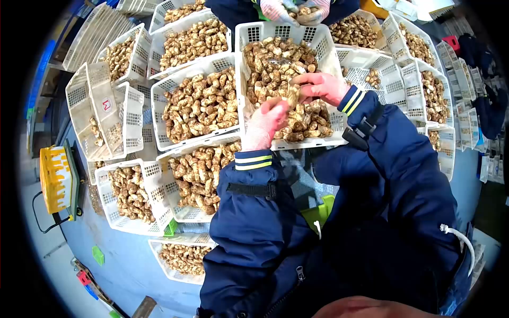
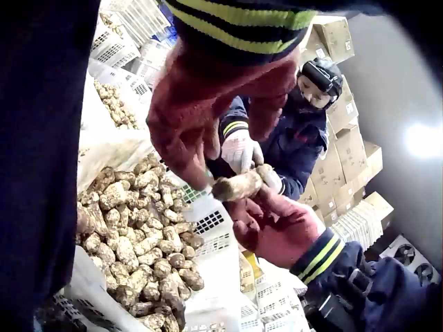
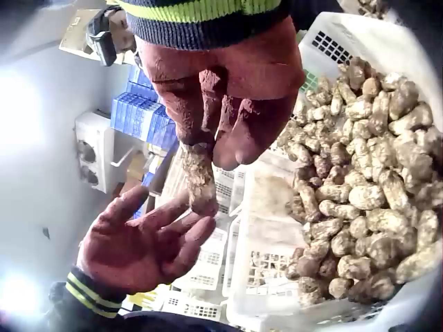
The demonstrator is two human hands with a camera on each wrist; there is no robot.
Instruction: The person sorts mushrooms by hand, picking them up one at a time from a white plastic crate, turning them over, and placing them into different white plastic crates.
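The right hand (image 2: 280,232) holds a mushroom (image 2: 237,187), its end near the left hand's (image 2: 214,104) fingers. More mushrooms (image 2: 142,242) fill a white basket (image 2: 114,149) beside them. Behind, a person (image 2: 301,142) in white gloves faces them, before stacked boxes (image 2: 339,162).

Blue floor (image 1: 127,275), seemingly pale wall (image 2: 387,83)

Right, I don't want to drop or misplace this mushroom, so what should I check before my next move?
1. Mushroom pinched in the fingers of the right hand: ok.
2. Left hand open beside the mushroom's lower end: ok.
3. Left fingers actually touching the mushroom: cannot tell.
4. Both hands above the central crate, in case it slips: ok.
5. Space in the sparsely filled crate to the right: ok.
6. Which crate suits this mushroom: cannot tell.
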